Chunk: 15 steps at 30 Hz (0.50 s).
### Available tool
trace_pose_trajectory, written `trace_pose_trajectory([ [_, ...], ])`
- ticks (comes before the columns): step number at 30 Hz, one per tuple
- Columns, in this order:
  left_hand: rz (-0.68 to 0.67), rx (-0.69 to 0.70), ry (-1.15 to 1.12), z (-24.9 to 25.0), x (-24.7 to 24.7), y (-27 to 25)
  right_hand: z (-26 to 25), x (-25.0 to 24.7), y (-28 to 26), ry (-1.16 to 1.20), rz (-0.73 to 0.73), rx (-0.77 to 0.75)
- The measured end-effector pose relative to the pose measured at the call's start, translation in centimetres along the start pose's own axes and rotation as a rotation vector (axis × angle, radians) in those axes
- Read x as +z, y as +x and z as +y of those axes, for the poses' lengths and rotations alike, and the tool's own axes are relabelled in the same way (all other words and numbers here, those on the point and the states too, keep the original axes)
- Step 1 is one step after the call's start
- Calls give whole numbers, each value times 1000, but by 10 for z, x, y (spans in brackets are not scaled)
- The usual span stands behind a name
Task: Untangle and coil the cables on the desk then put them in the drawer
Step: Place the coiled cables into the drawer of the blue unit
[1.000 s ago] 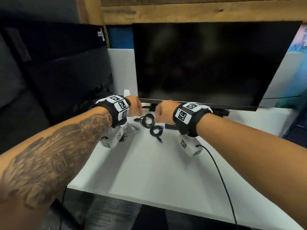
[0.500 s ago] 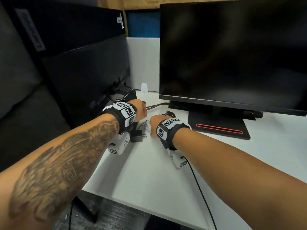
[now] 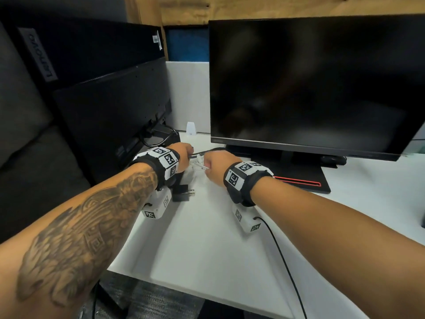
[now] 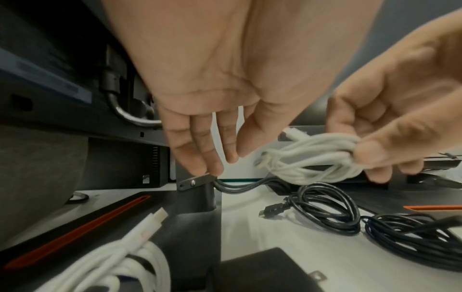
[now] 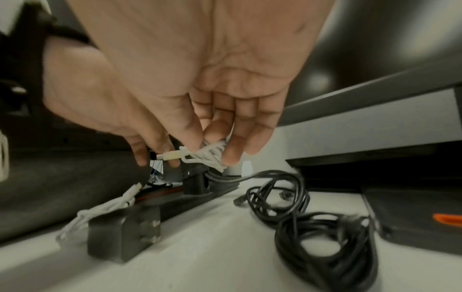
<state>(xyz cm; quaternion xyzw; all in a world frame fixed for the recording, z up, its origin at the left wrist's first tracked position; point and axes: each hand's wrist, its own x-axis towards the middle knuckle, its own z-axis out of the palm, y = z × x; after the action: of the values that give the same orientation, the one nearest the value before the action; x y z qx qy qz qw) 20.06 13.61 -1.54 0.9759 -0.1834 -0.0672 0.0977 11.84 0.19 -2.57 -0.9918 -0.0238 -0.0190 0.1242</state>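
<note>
My right hand (image 3: 212, 165) pinches a small white cable bundle (image 4: 307, 158) above the desk, its USB plug (image 5: 170, 156) sticking out to the left. My left hand (image 3: 184, 153) is just left of it, fingers (image 4: 195, 156) straight and pointing down, their tips close to the plug and holding nothing. On the white desk (image 3: 207, 238) lie a small black coil (image 4: 330, 207), a bigger black coil (image 5: 325, 247), a second white cable (image 4: 112, 262) and a black power adapter (image 3: 182, 192). No drawer is in view.
A dark monitor (image 3: 310, 84) on a black stand with a red stripe (image 3: 296, 180) stands right behind the hands. A second monitor's back (image 3: 110, 116) is on the left, with black leads (image 4: 240, 187) running to its stand. A cable trails from my right wrist (image 3: 282, 261).
The head view has closed in on the desk's back left. My right hand, low among the cables before, now holds the white bundle up. Both hands sit closer together.
</note>
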Motion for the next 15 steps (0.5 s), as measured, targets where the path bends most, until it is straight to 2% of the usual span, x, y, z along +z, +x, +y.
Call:
trace_pose_trajectory([
  [4, -51, 124, 40, 24, -19, -17, 16, -40, -25, 3, 51, 24],
  [8, -47, 310, 74, 77, -44, -42, 42, -87, -62, -7, 141, 106],
  [11, 27, 462, 15, 124, -59, -52, 61, -126, -103, -31, 197, 145],
  [15, 203, 651, -137, 192, -77, -69, 88, -174, -160, -96, 311, 204],
])
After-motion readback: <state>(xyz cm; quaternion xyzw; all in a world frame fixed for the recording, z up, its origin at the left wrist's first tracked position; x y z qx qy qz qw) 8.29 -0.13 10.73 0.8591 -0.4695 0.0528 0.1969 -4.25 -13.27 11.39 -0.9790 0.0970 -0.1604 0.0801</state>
